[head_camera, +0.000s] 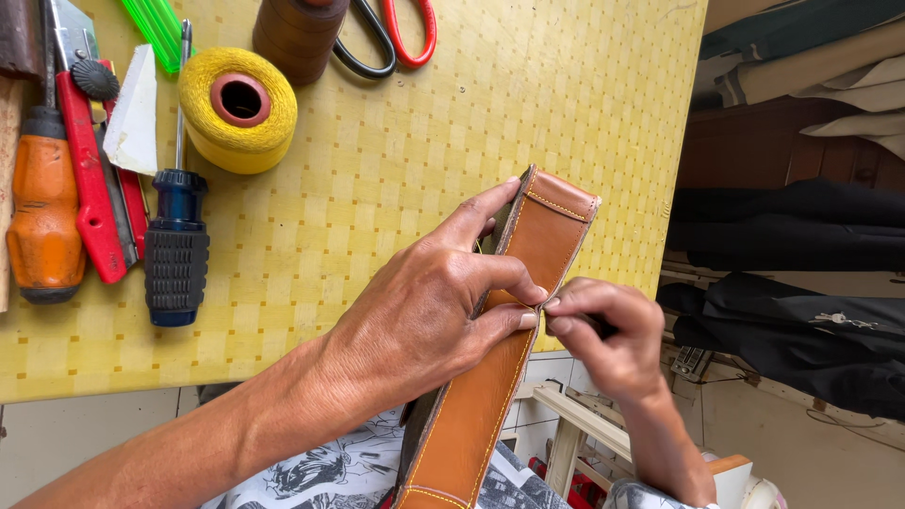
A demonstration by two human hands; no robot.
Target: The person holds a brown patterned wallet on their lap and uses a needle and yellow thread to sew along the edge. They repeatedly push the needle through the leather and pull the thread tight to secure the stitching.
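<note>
A tan leather strap (490,396) with yellow stitching along its edges runs from my lap up over the front edge of the yellow table (377,160). My left hand (438,302) grips the strap at its middle, index finger stretched along its far end and thumb pressed on its edge. My right hand (603,335) pinches a small dark tool, mostly hidden in the fingers, right at the strap's edge beside my left thumb.
On the table lie a spool of yellow thread (238,108), a brown spool (300,36), red-handled scissors (396,38), a blue-and-black screwdriver (177,236), an orange-handled tool (42,207) and a red utility knife (90,188). Dark folded fabric (792,236) is stacked at the right.
</note>
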